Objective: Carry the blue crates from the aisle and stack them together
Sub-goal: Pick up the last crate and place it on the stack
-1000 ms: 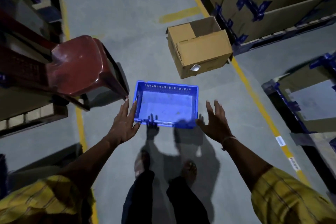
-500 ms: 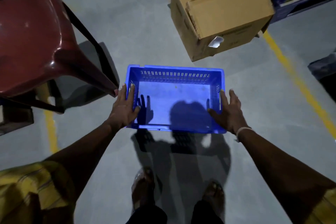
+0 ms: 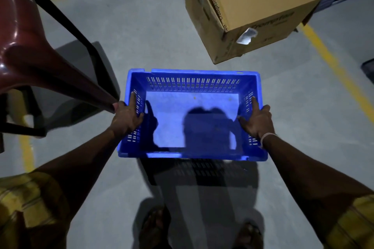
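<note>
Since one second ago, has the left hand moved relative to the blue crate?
Yes. The left hand was short of the blue crate, beside its near left corner; now it has gone forward and grips the left side wall, thumb inside.

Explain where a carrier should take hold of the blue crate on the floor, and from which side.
Grip the blue crate by its two short end walls, one hand from each side, coming down from above. It is wide, open-topped and empty, with rims that fingers can curl over. The left hand and right hand already sit there, thumbs inside. The chair leg crowds the left side.
</note>
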Motion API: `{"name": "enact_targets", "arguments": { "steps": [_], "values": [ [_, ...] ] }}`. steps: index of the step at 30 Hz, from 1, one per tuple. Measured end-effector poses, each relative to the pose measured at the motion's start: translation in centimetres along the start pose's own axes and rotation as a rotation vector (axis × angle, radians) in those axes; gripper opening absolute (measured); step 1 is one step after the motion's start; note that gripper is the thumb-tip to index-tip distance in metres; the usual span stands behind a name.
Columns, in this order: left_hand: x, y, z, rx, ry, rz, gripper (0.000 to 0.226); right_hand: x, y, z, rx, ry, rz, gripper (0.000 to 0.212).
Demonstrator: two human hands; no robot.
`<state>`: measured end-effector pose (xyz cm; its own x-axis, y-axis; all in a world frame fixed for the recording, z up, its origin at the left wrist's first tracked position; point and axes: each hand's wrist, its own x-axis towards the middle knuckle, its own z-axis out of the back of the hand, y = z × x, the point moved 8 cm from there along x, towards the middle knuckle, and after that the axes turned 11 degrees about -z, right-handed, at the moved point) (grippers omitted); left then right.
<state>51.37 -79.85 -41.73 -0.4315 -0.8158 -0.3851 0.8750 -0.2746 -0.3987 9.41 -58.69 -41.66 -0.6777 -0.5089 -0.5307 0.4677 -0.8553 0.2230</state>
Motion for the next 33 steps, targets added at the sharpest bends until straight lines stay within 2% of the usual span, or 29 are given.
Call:
{"name": "enact_targets", "arguments": {
  "steps": [5, 10, 20, 25, 28, 33],
  "values": [
    [-1.7, -1.4, 1.5, -0.050, 0.048, 0.010, 0.091, -1.7, -1.0, 2.0, -0.012, -0.008, -0.026, 0.098],
    [-5.0, -5.7, 6.6, -0.063, 0.049, -0.044, 0.090, -6.5, -2.5, 7.6, -0.022, -0.013, -0.061, 0.097],
    [-14.9, -20.0, 26.0, 0.071, -0.001, -0.302, 0.092, -21.5, -2.2, 28.1, 0.042, -0.079, -0.043, 0.094],
    [-20.8, -26.3, 35.6, 0.114, -0.020, -0.416, 0.105, -30.2, -2.3, 39.1, 0.066, -0.143, -0.036, 0.088],
    [-23.8, -29.9, 40.4, 0.144, -0.018, -0.494, 0.112, -35.3, -3.1, 44.8, 0.076, -0.209, -0.036, 0.084],
    [-28.0, -36.6, 45.6, 0.177, -0.014, -0.658, 0.108, -43.3, -7.0, 51.3, 0.097, -0.311, -0.096, 0.083]
  ]
}}
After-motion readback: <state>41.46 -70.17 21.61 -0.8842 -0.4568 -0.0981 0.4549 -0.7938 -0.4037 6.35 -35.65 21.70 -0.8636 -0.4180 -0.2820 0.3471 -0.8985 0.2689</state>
